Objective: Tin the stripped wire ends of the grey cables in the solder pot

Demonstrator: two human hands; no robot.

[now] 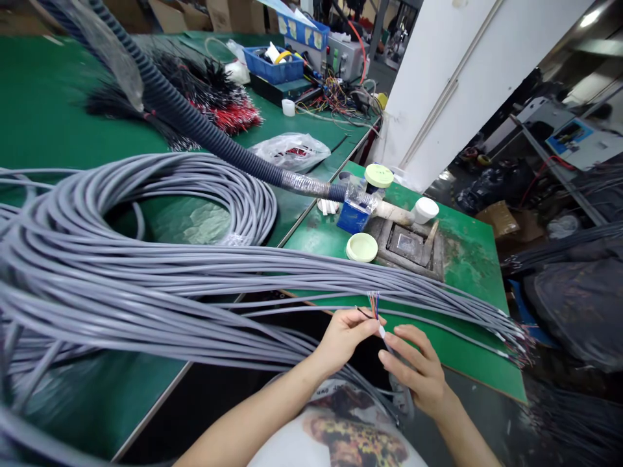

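Observation:
My left hand point(346, 338) pinches a grey cable's stripped end between thumb and forefinger. Thin coloured wires point(374, 303) fan upward from that end, and a dark one points off to the left. Just below the thumb tip, a white band point(381, 331) wraps the cable. My right hand point(421, 373) is beside it with fingers spread, the fingertips close to the band; whether they touch it I cannot tell. Behind both hands runs a bundle of grey cables point(311, 264), its wire ends point(520, 344) hanging together at the right.
A large cable coil point(63, 214) covers the left of the green table. A corrugated hose point(209, 133) slopes down to a blue box point(354, 211). Near it are a square metal pot point(410, 245), a pale round lid point(361, 248) and a white jar point(425, 209). A white pillar point(467, 71) stands behind.

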